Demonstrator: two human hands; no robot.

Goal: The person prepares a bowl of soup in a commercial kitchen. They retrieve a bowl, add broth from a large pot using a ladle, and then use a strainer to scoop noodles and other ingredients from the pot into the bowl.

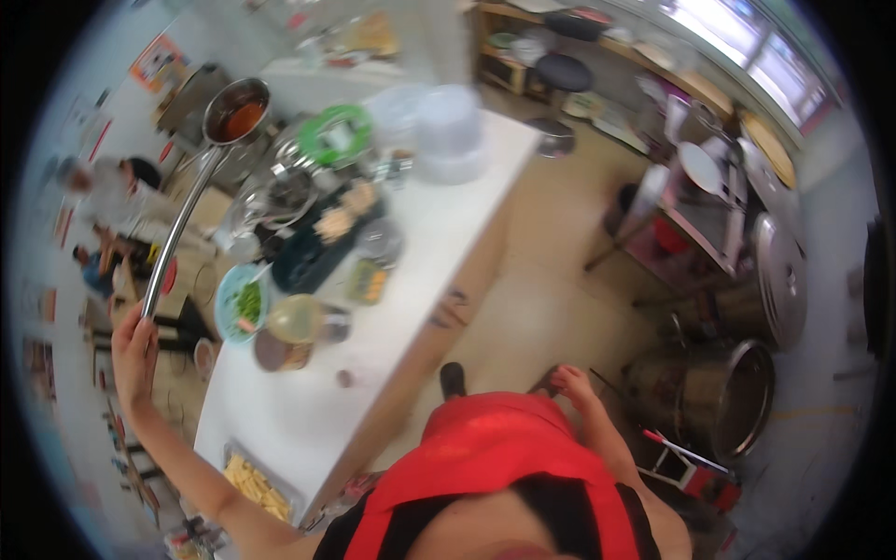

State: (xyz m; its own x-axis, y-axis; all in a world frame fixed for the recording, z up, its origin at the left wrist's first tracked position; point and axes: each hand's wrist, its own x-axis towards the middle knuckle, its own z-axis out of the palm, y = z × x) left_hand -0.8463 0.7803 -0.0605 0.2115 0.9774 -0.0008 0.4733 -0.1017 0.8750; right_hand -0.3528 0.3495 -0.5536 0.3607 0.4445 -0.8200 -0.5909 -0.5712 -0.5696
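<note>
My left hand (134, 343) grips the end of a long metal handle. The handle runs up to a metal ladle or small deep pan (236, 112) that holds an orange-red liquid, raised at the far left above the white counter. Below my red apron's right side, my right hand (572, 385) hangs with fingers loosely bent and nothing seen in it. Nearest the handle on the counter is a light blue bowl (222, 304) of chopped greens. Beside it are a container with yellowish contents (295, 318) and a dark tray (297, 262) with pale food pieces.
The white counter (413, 280) also bears stacked clear plastic tubs (451, 133), a green-rimmed item (336, 134) and a tray of yellow strips (257, 486). Large metal pots (749, 399) and a cart (700, 231) stand at the right. People (112, 185) are in the left background. A stool (563, 73) stands farther off.
</note>
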